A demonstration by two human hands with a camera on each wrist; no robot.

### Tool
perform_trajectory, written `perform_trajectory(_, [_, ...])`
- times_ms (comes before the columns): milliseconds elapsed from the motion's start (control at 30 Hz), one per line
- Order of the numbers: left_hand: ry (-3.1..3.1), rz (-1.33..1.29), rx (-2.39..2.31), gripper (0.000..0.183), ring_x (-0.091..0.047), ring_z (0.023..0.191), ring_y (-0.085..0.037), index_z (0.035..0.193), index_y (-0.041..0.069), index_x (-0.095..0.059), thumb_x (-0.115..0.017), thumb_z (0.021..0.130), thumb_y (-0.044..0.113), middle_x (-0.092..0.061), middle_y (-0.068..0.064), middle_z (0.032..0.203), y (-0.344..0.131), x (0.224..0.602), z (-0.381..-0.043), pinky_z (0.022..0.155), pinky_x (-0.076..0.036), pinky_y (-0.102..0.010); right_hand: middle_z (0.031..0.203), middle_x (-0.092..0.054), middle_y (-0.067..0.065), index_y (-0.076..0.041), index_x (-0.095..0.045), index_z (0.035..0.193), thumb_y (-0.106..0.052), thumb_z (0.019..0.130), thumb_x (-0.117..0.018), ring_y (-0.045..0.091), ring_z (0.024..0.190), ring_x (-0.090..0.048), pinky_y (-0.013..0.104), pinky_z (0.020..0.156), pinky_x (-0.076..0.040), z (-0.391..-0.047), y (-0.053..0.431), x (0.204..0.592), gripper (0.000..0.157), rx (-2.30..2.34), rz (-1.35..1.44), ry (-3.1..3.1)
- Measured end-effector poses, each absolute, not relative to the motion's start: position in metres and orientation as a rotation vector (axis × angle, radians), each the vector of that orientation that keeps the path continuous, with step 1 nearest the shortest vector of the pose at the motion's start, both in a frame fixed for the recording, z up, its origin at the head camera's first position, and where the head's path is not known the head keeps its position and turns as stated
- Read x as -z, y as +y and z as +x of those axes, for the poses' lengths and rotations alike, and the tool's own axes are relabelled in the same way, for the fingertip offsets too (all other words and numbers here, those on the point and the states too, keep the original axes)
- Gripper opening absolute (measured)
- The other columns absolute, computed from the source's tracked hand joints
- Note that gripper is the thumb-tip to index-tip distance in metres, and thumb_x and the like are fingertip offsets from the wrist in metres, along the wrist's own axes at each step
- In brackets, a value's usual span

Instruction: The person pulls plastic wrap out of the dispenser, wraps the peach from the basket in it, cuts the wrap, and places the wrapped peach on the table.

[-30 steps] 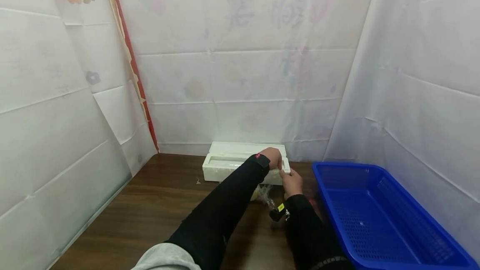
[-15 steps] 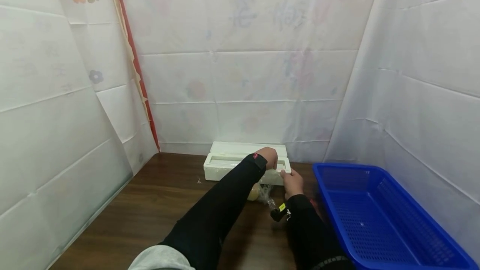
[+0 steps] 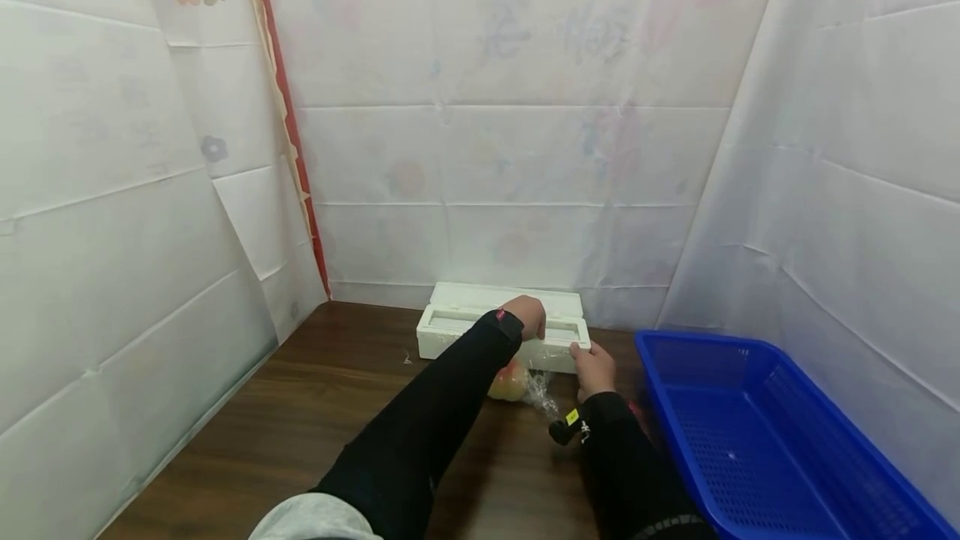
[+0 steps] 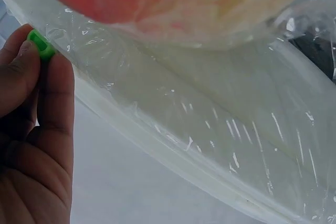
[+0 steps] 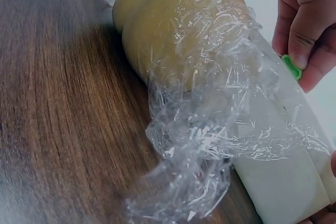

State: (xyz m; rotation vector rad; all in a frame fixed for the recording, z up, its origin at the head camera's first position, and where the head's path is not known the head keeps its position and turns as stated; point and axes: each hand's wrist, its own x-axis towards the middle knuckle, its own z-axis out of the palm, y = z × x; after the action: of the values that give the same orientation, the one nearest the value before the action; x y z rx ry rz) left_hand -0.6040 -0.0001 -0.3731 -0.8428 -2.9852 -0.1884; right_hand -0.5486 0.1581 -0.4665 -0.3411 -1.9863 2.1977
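Observation:
A long white cling film box (image 3: pixel 465 346) stands at the back of the table, its lid (image 3: pixel 510 298) tilted back. My left hand (image 3: pixel 525 317) is over the box's front edge, pinching a small green slide cutter (image 4: pixel 41 44) between thumb and fingers. My right hand (image 3: pixel 595 369) grips the box's right end; only bits of its fingers (image 5: pixel 334 163) show in the right wrist view. In front of the box lies red-and-yellow fruit (image 3: pixel 510 382) wrapped in clear cling film (image 5: pixel 202 135). The film stretches from the fruit up to the box edge. My left sleeve partly hides the box.
A large blue plastic basket (image 3: pixel 750 440) stands on the right side of the brown wooden table (image 3: pixel 360 390). White sheeting (image 3: pixel 480 148) hangs behind and at both sides. A small clear scrap (image 3: pixel 407 358) lies left of the box.
My left hand has slid leftward along the box's front edge with the slide cutter, uncovering more of the wrapped fruit. My right hand keeps its hold on the box end. The head view has shifted slightly.

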Motion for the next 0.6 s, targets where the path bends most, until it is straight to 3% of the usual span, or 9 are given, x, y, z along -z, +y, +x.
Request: perform_trajectory(600, [-2.949,-0.827,0.232,0.010,-0.074,0.102,-0.019,0.102,0.017,-0.087,-0.077,0.098,0.016,-0.081,0.000,0.108,-0.019,0.385,-0.605,0.091,-0.060,-0.033,0.168,-0.038,0.023,-0.003,-0.045,0.160,-0.022,0.108,-0.057,0.040,0.154,-0.033,0.059,0.129,-0.027,-0.542,0.162,0.464,0.057,-2.226,-0.329,-2.013])
